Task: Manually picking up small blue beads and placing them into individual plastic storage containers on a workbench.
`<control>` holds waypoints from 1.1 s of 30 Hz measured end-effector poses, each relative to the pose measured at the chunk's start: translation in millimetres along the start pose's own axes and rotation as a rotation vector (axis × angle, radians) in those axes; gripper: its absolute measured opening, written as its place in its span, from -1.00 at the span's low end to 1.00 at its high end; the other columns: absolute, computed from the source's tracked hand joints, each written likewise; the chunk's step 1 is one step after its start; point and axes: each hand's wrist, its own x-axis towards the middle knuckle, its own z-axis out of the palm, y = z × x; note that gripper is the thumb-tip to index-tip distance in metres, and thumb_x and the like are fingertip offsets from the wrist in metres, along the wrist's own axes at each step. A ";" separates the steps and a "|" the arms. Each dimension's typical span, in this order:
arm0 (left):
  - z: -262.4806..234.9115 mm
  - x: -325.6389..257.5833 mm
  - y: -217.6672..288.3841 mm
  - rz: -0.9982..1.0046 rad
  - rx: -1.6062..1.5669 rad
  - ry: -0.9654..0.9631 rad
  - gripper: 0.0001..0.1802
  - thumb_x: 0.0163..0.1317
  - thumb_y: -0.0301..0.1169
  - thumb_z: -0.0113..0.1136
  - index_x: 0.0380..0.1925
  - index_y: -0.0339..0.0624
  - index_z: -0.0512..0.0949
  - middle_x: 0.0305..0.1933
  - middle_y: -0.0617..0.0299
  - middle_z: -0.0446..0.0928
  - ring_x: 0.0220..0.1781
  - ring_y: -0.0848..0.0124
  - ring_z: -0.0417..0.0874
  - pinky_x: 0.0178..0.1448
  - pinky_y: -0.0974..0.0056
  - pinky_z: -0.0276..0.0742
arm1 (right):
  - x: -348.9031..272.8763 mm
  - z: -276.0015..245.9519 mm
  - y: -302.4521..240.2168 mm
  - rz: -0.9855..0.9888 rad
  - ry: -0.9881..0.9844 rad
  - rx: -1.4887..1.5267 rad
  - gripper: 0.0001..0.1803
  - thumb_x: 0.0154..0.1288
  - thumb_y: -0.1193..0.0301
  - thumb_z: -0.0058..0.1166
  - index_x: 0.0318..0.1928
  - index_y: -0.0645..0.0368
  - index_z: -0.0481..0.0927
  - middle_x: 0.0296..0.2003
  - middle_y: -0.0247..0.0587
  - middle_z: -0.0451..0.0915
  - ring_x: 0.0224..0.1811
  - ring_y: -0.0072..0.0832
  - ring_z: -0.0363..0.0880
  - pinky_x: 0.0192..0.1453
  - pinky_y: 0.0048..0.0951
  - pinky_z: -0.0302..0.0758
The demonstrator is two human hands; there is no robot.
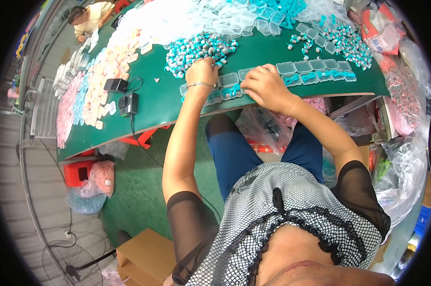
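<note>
Left hand [202, 72] curled nearly closed at pile of small teal-and-grey pieces [191, 53], its twelve o'clock; right hand [265, 86] half-curled at clear square plastic boxes [228, 79], left's four o'clock. Holds hidden. Suggest seating pieces below box edges.

Clear, glossy plastic seen on cases [286, 68]; smooth finish on tabletop [151, 105]; shiny metal on bracelet [202, 84]; matt cardboard on near-left carton [151, 252]; crinkled plastic film on bags [401, 167], right.
</note>
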 end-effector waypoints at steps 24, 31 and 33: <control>18.3 -2.6 -0.6 -0.030 -0.582 0.119 -0.85 0.04 -0.59 0.25 -0.33 -0.26 0.63 -0.40 0.15 0.63 -0.40 0.45 0.67 -0.25 0.35 0.60 | -0.5 -49.9 151.4 0.597 -0.119 -0.333 -0.79 0.14 0.29 0.13 -0.22 0.04 0.67 -0.26 -0.15 0.66 -0.12 -0.14 0.62 -0.11 0.04 0.47; 25.6 -7.6 6.1 -0.173 -0.879 -0.007 -0.84 0.10 -0.51 0.26 -0.29 -0.29 0.62 -0.40 0.23 0.64 -0.38 0.55 0.61 -0.25 0.38 0.56 | 1.2 -40.2 158.5 0.500 -0.258 -0.489 -0.82 0.12 0.35 0.18 -0.26 0.10 0.65 -0.23 -0.12 0.62 -0.10 -0.12 0.59 -0.05 0.12 0.42; 22.0 -8.8 6.8 -0.200 -1.044 -0.048 -0.84 0.09 -0.51 0.28 -0.30 -0.29 0.61 -0.37 0.23 0.63 -0.37 0.54 0.61 -0.24 0.39 0.56 | 0.8 -33.7 161.7 0.467 -0.208 -0.465 -0.82 0.10 0.38 0.17 -0.25 0.11 0.64 -0.25 -0.11 0.62 -0.11 -0.12 0.59 -0.05 0.08 0.44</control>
